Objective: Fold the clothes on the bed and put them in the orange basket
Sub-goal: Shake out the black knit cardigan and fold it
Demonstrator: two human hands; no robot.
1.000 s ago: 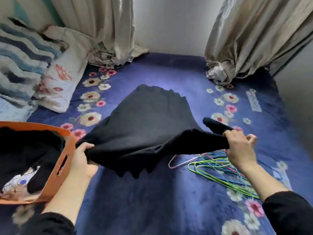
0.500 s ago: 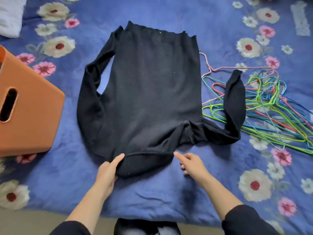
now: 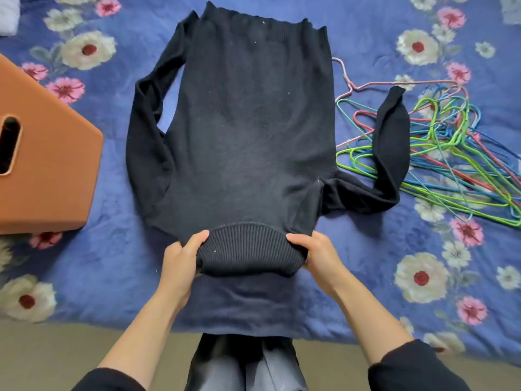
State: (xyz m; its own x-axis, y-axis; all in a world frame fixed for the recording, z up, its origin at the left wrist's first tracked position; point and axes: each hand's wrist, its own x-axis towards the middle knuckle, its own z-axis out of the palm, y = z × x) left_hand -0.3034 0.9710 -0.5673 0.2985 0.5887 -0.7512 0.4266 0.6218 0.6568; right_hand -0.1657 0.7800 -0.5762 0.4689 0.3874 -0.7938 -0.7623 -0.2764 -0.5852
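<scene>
Now both hands, left hand (image 3: 180, 259) and right hand (image 3: 318, 256), are pinching the black sweater (image 3: 248, 131) collar; its right sleeve (image 3: 390, 148) is draping over the hangers (image 3: 456, 153), risking snagging.

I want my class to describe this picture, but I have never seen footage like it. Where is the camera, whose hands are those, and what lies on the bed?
There is no machine here. A person wears one wide-angle camera on the head, looking forward and down, so the picture shows their own arms reaching in from the bottom edge. The left hand and the right hand each grip one side of the ribbed collar of a black sweater. The sweater lies spread out on the bed, which has a blue flowered cover. One sleeve lies across a heap of coloured wire hangers on the right. The orange basket stands on the bed to the left; its inside is out of view.
</scene>
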